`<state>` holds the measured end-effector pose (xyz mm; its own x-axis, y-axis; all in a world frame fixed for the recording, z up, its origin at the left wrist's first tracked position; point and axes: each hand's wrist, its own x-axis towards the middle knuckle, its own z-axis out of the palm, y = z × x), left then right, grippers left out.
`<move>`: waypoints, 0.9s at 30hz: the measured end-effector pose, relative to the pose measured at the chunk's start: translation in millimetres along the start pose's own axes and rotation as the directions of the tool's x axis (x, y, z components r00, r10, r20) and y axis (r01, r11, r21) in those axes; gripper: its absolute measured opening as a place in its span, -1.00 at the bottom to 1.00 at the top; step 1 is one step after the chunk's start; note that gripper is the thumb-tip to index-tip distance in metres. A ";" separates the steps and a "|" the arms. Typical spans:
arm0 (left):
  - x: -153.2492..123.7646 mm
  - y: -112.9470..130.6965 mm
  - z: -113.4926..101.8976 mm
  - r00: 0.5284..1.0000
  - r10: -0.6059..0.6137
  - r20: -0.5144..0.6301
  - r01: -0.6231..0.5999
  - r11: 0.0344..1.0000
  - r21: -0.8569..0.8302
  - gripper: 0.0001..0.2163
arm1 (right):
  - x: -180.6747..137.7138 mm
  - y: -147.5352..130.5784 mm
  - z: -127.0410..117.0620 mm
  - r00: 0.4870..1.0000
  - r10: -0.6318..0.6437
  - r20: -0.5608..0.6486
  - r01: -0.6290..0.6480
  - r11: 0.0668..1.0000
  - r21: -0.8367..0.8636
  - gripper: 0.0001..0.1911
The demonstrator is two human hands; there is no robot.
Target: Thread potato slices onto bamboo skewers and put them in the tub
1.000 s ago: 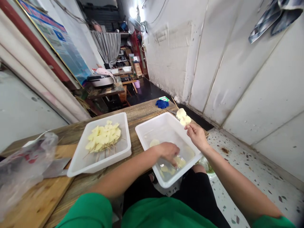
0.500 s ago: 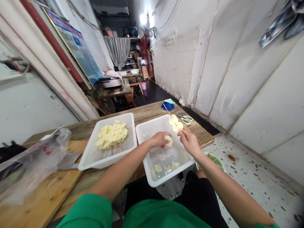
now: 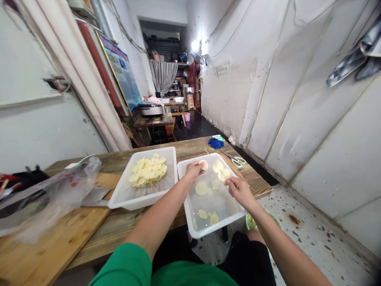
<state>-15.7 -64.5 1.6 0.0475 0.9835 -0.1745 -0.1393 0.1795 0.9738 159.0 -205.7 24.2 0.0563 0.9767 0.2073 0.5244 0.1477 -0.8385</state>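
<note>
Over the far left part of a white tub of water [image 3: 188, 218], my left hand [image 3: 193, 171] pinches a thin pale-yellow slice [image 3: 204, 165], which looks like potato. My right hand [image 3: 239, 191] is closed at the tub's right side, holding a skewer with a few potato slices [image 3: 220, 171] on it. The stick itself is hard to make out now. Several loose slices [image 3: 201, 188] lie in the water below my hands. In a second white tub [image 3: 173, 169] to the left is a heap of skewered slices [image 3: 149, 171].
Scissors [image 3: 238, 161], a blue cloth [image 3: 216, 143] and thin sticks lie beyond the right tub. At left, a cleaver [image 3: 95, 196] and a plastic bag [image 3: 65, 190] rest on a wooden board [image 3: 86, 222]. A green basin [image 3: 272, 218] stands on the floor.
My left hand has moved up and left, away from my right hand, with a slice in its fingers. The right hand still holds the skewer near the same place. The camera view has shifted.
</note>
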 end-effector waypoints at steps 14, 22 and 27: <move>10.6 6.7 0.6 0.932 0.132 -0.339 -0.203 0.962 -0.183 -0.84 | -4.2 4.4 0.8 0.990 0.029 0.140 -0.022 0.998 -0.050 -0.70; 11.0 9.5 -0.3 0.914 0.173 -0.368 -0.256 0.948 -0.191 -0.75 | -4.3 2.9 1.0 0.992 0.019 0.127 -0.011 0.998 -0.063 -0.69; 9.0 8.4 -0.4 0.920 0.233 -0.315 -0.284 0.950 -0.128 -0.75 | -4.1 3.2 0.9 0.991 0.010 0.132 0.000 0.998 -0.070 -0.70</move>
<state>-16.9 -54.1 8.2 -0.3004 0.9536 0.0205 -0.2725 -0.1064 0.9563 159.7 -209.1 20.2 -0.0514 0.9901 0.1308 0.5825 0.1361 -0.8014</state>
